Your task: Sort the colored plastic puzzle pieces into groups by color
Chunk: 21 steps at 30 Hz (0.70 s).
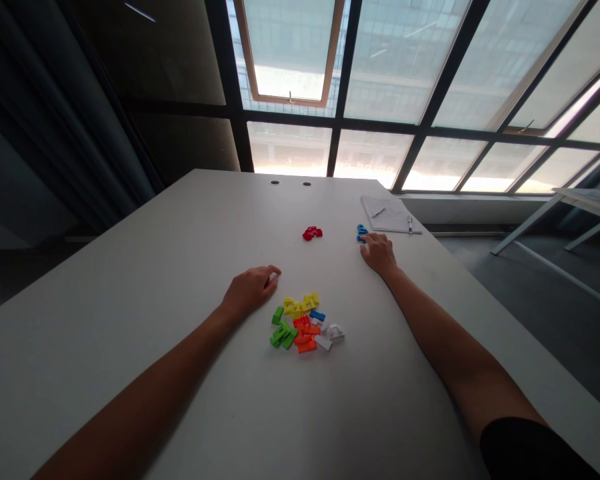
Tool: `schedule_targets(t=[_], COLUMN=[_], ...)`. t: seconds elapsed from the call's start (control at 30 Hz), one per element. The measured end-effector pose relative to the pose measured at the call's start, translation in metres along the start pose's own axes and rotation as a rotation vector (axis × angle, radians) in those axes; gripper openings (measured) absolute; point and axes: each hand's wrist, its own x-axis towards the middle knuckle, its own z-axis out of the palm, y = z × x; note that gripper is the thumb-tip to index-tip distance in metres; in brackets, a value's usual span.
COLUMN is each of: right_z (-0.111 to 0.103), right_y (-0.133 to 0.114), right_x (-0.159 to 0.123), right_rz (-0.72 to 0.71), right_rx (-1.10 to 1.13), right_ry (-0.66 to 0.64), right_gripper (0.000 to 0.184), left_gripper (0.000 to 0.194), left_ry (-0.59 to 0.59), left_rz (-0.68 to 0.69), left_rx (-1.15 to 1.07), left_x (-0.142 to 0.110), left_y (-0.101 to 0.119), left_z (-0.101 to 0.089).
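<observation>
My left hand (250, 291) rests on the white table (105, 347) with its fingers curled around a small white plastic piece (272, 279), which shows only in part. Just in front of that hand lies a loose heap of flat plastic pieces (303, 327) in yellow, green, orange, blue and white. My right hand (377, 253) lies flat-fingered on the tabletop, its fingertips beside a small cluster of blue plastic pieces (361, 233). A small cluster of red plastic pieces (313, 233) lies between my hands, farther away.
Papers with a pen (386, 215) lie at the table's far right. Two round holes (291, 183) mark the far edge. Beyond the table are large windows (370, 153). A second table (587, 203) stands at the right, and a dark curtain (55, 113) hangs at the left.
</observation>
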Motion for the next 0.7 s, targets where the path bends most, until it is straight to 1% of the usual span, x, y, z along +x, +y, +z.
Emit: schedule_targets(t=[0.13, 0.3, 0.43, 0.53, 0.7], right_z=[0.0016, 0.0030, 0.0030, 0.0032, 0.0021], right_y=[0.0013, 0.0028, 0.0024, 0.0021, 0.0019], right_x=[0.0034, 0.0056, 0.0041, 0.0028, 0.0030], right_rz=[0.044, 0.059, 0.050, 0.040, 0.043], right_rx=[-0.019, -0.036, -0.024, -0.012, 0.000], right_ry=[-0.065, -0.127, -0.113, -0.089, -0.127], right_gripper=[0.044, 0.049, 0.052, 0.049, 0.046], left_gripper=[0.034, 0.032, 0.032, 0.032, 0.034], left_ry=[0.002, 0.018, 0.013, 0.004, 0.007], left_rz=[-0.004, 0.000, 0.001, -0.004, -0.007], left_rx=[0.002, 0.000, -0.002, -0.005, 0.001], left_x=[-0.0002, 0.0005, 0.0010, 0.0010, 0.0009], left_y=[0.0001, -0.0016, -0.0022, -0.0017, -0.0011], left_z=[0.0007, 0.0026, 0.0028, 0.0019, 0.0015])
